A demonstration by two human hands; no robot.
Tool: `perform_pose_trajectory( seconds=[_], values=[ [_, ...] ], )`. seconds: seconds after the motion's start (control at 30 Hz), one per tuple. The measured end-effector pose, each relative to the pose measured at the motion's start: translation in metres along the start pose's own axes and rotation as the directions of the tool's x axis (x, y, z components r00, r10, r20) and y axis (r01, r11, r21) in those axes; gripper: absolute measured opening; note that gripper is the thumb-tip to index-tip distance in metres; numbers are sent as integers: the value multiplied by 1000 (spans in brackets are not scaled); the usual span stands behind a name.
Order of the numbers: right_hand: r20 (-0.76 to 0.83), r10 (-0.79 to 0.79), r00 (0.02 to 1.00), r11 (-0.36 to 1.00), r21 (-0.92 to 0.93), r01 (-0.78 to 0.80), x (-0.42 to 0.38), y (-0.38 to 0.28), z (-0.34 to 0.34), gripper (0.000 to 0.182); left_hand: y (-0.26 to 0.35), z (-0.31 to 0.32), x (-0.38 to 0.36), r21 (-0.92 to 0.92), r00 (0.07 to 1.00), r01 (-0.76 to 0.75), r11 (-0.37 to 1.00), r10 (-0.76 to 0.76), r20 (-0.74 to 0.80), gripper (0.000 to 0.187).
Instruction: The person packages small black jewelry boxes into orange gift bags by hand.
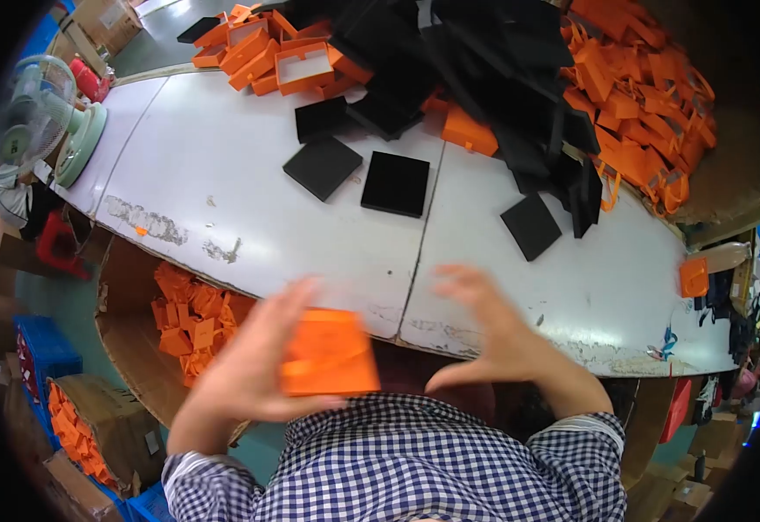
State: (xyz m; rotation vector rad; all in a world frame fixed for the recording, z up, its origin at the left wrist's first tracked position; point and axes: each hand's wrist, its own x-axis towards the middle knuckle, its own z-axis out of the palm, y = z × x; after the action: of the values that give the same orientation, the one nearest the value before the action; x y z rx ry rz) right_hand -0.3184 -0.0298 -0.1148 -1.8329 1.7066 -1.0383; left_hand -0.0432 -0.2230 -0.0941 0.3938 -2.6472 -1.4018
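Observation:
An orange box (328, 352) is gripped by my left hand (254, 361), thumb along its lower edge and fingers at its upper left. The box is close to my body, in front of the table edge. My right hand (497, 335) is apart from it over the front of the table, fingers spread and thumb out, with nothing in it; it is slightly blurred. Beyond my hands, black square pads (396, 184) lie flat on the white table (250, 191). A single black pad (530, 226) lies further right.
A heap of black pieces (502, 70) covers the table's back, beside orange boxes (254, 56) and a pile of orange bags (641, 104). A carton of orange pieces (189, 322) stands below the left edge. A fan (80, 143) stands at the left end.

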Motion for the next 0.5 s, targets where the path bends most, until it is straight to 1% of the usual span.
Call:
perform_pose_trajectory(
  seconds=[0.03, 0.07, 0.1, 0.13, 0.17, 0.2, 0.23, 0.27, 0.3, 0.33, 0.37, 0.4, 0.43, 0.47, 0.5],
  values=[
    [-112, 3, 994, 990, -138, -18, -3, 11, -25, 91, 5, -37, -20, 332, 999, 30, 943, -34, 6, 124],
    [-264, 34, 964, 935, -332, -124, -13, 42, -41, 88, 13, -66, -33, 571, 998, 53, 819, -59, -7, 126],
    [-343, 95, 934, 841, -475, -260, -19, 57, -57, 89, 13, -82, -38, 588, 996, 93, 803, -68, -65, 123],
    [-421, 172, 891, 750, -530, -395, -26, 75, -62, 85, 13, -91, -40, 593, 988, 144, 793, -78, -135, 121],
    [-436, 238, 868, 674, -569, -471, -30, 86, -62, 81, 4, -95, -31, 595, 984, 163, 787, -86, -156, 121],
    [-429, 221, 876, 684, -572, -453, -30, 92, -59, 81, -17, -99, -10, 539, 976, 179, 823, -81, -201, 114],
    [-436, 281, 855, 707, -508, -492, -28, 97, -56, 79, -39, -104, 15, 482, 966, 188, 856, -73, -247, 108],
    [-438, 339, 833, 724, -444, -528, -26, 102, -52, 77, -62, -106, 45, 517, 959, 177, 838, -30, -280, 100],
    [-446, 230, 865, 759, -474, -446, -27, 109, -44, 72, -82, -107, 80, 551, 950, 166, 818, 16, -311, 92],
    [-444, 211, 871, 763, -482, -430, -29, 109, -37, 72, -94, -109, 115, 520, 941, 155, 840, 36, -338, 85],
    [-448, 146, 882, 773, -505, -385, -26, 108, -29, 67, -99, -112, 148, 521, 925, 169, 836, 47, -376, 83],
    [-447, 71, 892, 782, -530, -328, -23, 107, -24, 63, -127, -114, 184, 605, 908, 161, 780, 123, -400, 80],
    [-453, 47, 890, 795, -522, -308, -23, 109, -23, 60, -138, -115, 216, 644, 896, 156, 749, 167, -412, 75],
    [-456, 25, 890, 811, -511, -285, -26, 111, -21, 56, -137, -116, 239, 624, 887, 172, 762, 155, -435, 63],
    [-452, 32, 892, 798, -526, -295, -26, 111, -21, 53, -156, -121, 264, 737, 892, 192, 648, 198, -407, 49]
  ],
)
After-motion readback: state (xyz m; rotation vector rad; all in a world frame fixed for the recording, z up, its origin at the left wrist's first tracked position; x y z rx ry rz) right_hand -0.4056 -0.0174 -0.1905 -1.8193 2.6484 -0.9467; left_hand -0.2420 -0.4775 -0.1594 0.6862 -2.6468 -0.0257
